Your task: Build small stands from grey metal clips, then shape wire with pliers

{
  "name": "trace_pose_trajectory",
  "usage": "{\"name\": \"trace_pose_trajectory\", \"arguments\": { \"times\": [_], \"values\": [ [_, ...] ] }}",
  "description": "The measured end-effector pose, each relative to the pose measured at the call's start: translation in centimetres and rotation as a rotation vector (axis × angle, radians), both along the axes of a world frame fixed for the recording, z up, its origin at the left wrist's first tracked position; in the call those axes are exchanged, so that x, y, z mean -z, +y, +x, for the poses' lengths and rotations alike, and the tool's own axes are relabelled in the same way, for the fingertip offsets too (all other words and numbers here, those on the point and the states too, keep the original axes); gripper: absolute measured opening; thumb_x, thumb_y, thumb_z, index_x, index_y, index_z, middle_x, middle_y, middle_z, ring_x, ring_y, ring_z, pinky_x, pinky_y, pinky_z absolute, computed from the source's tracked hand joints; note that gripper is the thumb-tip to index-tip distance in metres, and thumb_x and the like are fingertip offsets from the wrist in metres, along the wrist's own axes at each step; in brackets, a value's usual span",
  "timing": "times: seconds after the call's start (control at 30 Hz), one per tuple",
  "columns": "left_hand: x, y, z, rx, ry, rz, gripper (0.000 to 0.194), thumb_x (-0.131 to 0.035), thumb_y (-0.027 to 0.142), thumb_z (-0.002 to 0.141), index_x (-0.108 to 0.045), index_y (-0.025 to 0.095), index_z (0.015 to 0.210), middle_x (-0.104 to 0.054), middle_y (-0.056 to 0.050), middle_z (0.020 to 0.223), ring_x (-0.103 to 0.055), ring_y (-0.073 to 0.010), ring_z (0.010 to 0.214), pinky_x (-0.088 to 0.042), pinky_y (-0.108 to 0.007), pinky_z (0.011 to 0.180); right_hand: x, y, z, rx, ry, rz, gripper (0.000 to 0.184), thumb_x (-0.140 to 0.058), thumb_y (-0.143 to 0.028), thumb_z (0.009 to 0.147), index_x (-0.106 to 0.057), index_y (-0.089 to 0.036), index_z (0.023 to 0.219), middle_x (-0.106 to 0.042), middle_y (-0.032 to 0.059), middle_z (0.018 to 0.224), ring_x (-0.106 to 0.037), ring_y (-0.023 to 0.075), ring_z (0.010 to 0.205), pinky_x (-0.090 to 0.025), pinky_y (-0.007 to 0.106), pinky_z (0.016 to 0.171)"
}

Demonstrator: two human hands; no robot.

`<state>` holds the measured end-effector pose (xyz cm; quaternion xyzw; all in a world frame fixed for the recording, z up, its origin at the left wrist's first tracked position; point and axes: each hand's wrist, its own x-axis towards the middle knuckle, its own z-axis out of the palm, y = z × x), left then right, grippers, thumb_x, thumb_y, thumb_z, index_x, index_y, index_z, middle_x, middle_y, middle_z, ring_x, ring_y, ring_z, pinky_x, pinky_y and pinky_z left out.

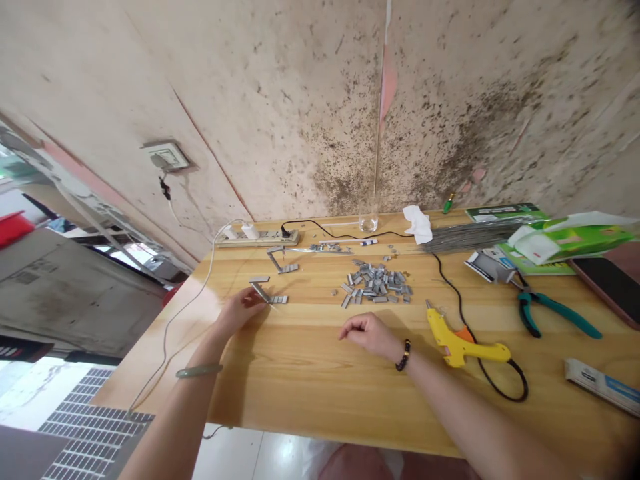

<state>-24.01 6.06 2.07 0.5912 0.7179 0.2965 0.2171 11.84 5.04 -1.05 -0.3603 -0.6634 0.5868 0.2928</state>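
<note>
My left hand [243, 308] is at the left of the table, its fingers curled against a small Z-shaped structure [261, 291] of grey blocks that stands on the wood. Its fingertips are partly hidden behind the slanted part. A similar grey structure [278, 261] stands just beyond. My right hand [369, 332] hovers low over the middle of the table, fingers bent in and closed, with nothing visible in them. Past it lies a loose pile of small grey metal-looking pieces [377, 281]. To its right a yellow glue gun [457, 340] rests on its side.
A power strip [260, 237] and a clear cup [369, 221] stand by the wall. Rightward lie a bundle of thin grey rods [465, 235], teal-handled pliers [560, 313], a green tissue pack [575, 240], a phone [607, 287] and a narrow box [603, 385]. A white cable [166, 333] crosses the left side.
</note>
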Motion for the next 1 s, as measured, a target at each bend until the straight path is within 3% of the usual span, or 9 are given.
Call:
{"name": "trace_pose_trajectory", "arguments": {
  "times": [0.1, 0.23, 0.33, 0.5, 0.57, 0.67, 0.83, 1.0],
  "values": [
    [-0.1, -1.7, 0.0, -0.094, 0.102, 0.094, 0.052, -0.069, 0.048, 0.063, -0.065, 0.015, 0.102, -0.071, -0.008, 0.089, -0.062, -0.0193, 0.071, -0.051, -0.033, 0.068, 0.2, 0.0, 0.0, 0.005, 0.001, 0.000, 0.023, -0.053, -0.008, 0.071, -0.075, -0.016, 0.071, -0.064, -0.0007, 0.060, -0.045, 0.0098, 0.053, -0.032, 0.021, 0.052],
    [0.3, -3.5, 1.1, -0.124, 0.218, 0.164, 0.040, -0.060, 0.049, 0.075, -0.067, 0.015, 0.093, -0.068, -0.005, 0.073, -0.059, -0.0175, 0.064, -0.049, -0.029, 0.062, 0.6, 0.0, -0.2, 0.007, 0.000, -0.003, 0.023, -0.054, -0.008, 0.071, -0.076, -0.016, 0.073, -0.062, -0.0015, 0.056, -0.043, 0.0093, 0.051, -0.030, 0.020, 0.050],
    [0.4, -3.5, 4.1, 0.060, 0.299, 0.275, 0.028, -0.057, 0.043, 0.081, -0.069, 0.018, 0.080, -0.067, -0.004, 0.070, -0.059, -0.0169, 0.064, -0.047, -0.028, 0.062, 0.6, 0.0, -0.2, 0.005, -0.004, -0.001, 0.023, -0.054, -0.008, 0.071, -0.076, -0.016, 0.073, -0.062, -0.0017, 0.056, -0.043, 0.0094, 0.051, -0.030, 0.020, 0.050],
    [-0.2, -0.5, 11.8, 0.496, 0.401, 0.372, 0.022, -0.052, 0.026, 0.088, -0.066, 0.018, 0.103, -0.069, -0.009, 0.094, -0.062, -0.0204, 0.087, -0.048, -0.034, 0.080, 0.1, -0.1, -0.1, -0.005, -0.019, 0.004, 0.024, -0.053, -0.007, 0.070, -0.075, -0.016, 0.072, -0.061, -0.0020, 0.055, -0.042, 0.0091, 0.050, -0.030, 0.020, 0.049],
    [-0.4, 0.9, 14.7, 0.522, 0.533, 0.332, 0.027, -0.053, 0.020, 0.087, -0.062, 0.018, 0.113, -0.066, -0.011, 0.105, -0.059, -0.0229, 0.095, -0.047, -0.037, 0.085, -0.2, -0.1, -0.1, -0.008, -0.023, 0.008, 0.025, -0.052, -0.007, 0.069, -0.075, -0.016, 0.072, -0.063, -0.0015, 0.057, -0.044, 0.0095, 0.051, -0.031, 0.020, 0.050],
    [-0.2, 2.5, 17.5, 0.530, 0.676, 0.220, 0.030, -0.050, 0.012, 0.086, -0.060, 0.017, 0.115, -0.064, -0.011, 0.107, -0.056, -0.0238, 0.101, -0.044, -0.038, 0.089, -0.4, -0.2, 0.0, -0.009, -0.025, 0.016, 0.026, -0.051, -0.006, 0.069, -0.075, -0.017, 0.071, -0.066, -0.0005, 0.061, -0.048, 0.0103, 0.053, -0.033, 0.021, 0.051],
    [0.7, 3.4, 18.5, 0.515, 0.680, 0.153, 0.021, -0.048, 0.002, 0.082, -0.066, 0.012, 0.085, -0.065, -0.012, 0.086, -0.060, -0.0210, 0.079, -0.047, -0.033, 0.076, -0.5, -0.2, -0.1, -0.011, -0.029, 0.023, 0.027, -0.050, -0.005, 0.070, -0.075, -0.017, 0.070, -0.067, 0.0000, 0.062, -0.049, 0.0105, 0.053, -0.034, 0.021, 0.052],
    [0.4, 2.4, 18.0, 0.455, 0.585, 0.158, 0.020, -0.048, 0.005, 0.083, -0.066, 0.012, 0.080, -0.064, -0.012, 0.082, -0.061, -0.0209, 0.079, -0.048, -0.034, 0.076, -0.6, -0.1, 0.0, -0.009, -0.029, 0.023, 0.026, -0.051, -0.005, 0.070, -0.075, -0.016, 0.070, -0.066, -0.0007, 0.062, -0.050, 0.0104, 0.053, -0.035, 0.021, 0.053]
  ]
}}
